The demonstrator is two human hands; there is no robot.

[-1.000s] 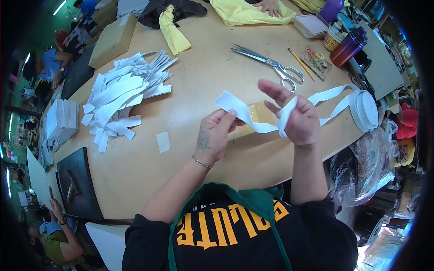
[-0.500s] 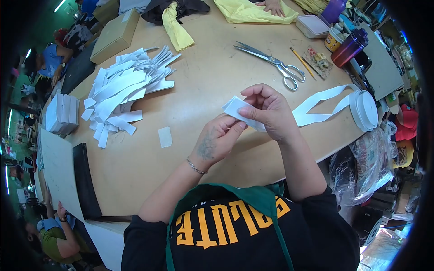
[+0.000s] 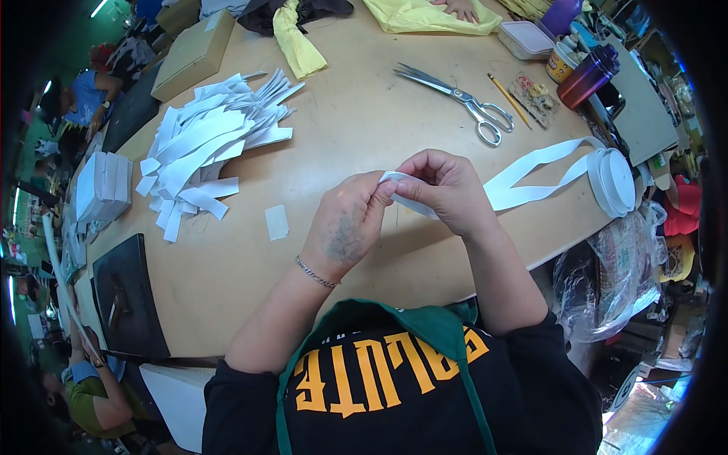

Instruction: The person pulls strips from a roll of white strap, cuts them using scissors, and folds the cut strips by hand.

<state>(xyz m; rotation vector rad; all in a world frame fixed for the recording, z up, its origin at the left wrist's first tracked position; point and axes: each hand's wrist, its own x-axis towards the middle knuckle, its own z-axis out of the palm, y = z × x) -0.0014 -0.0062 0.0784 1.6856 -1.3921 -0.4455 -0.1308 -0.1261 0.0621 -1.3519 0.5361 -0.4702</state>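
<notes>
Two hands are meeting over the table [image 3: 334, 114]: your left hand [image 3: 345, 224] is pinching the white band [image 3: 413, 205] at its near end, and your right hand [image 3: 455, 197] is pinching it just beside, thumb on top. Your fingers are covering most of that part, so whether it is lying folded is hard to tell; your left fingertips are hiding from view. Beyond your right hand, which is masking a stretch, the band is showing again and running in two lengths to the roll [image 3: 610, 182] near the table's right edge. Scissors [image 3: 462, 102] are lying farther off. At the top, the frame is cutting off another person's hand [image 3: 457, 9], which is resting on yellow cloth [image 3: 409, 19].
</notes>
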